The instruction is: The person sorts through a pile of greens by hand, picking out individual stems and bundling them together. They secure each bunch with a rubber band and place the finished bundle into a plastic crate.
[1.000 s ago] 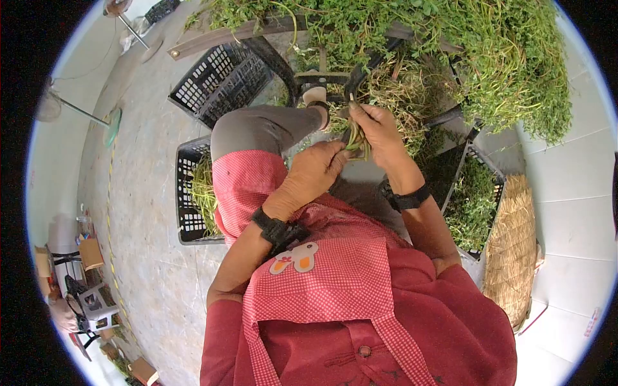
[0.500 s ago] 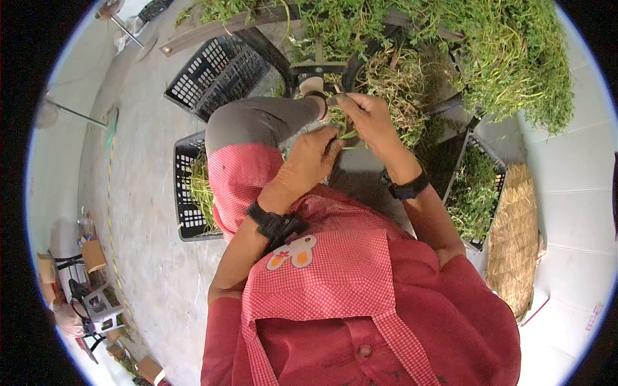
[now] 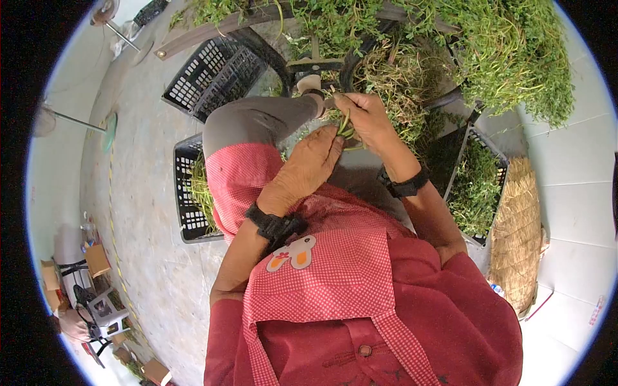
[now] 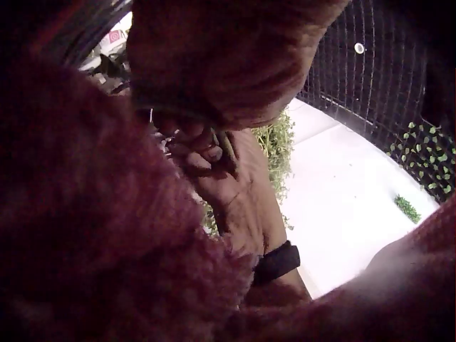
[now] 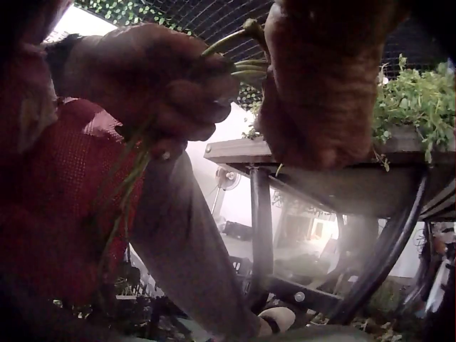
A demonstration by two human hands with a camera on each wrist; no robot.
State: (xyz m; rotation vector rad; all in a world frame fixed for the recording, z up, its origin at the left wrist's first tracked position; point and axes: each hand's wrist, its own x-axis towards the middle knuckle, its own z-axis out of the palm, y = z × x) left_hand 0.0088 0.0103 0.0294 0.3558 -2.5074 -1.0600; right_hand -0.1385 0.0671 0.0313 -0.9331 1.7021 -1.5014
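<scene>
My left hand grips a thin bunch of green stems above the lap. Opposite it, my right hand pinches the same stems between thumb and fingers. A short bent stretch of them spans the gap in the right wrist view, where the stems run from one fist to the other. Loose stem ends hang below the left hand there. Seen from the left wrist, the right hand has its fingers curled, with the left hand large and dark above it.
A table edge carries heaped leafy greens. Wilted trimmings lie beneath. Black crates stand around: a tilted one, one with stems, one with greens. A straw mat leans at the right.
The right hand has moved slightly left, and the stems between the hands now bend in a short arc. The left hand has barely moved.
</scene>
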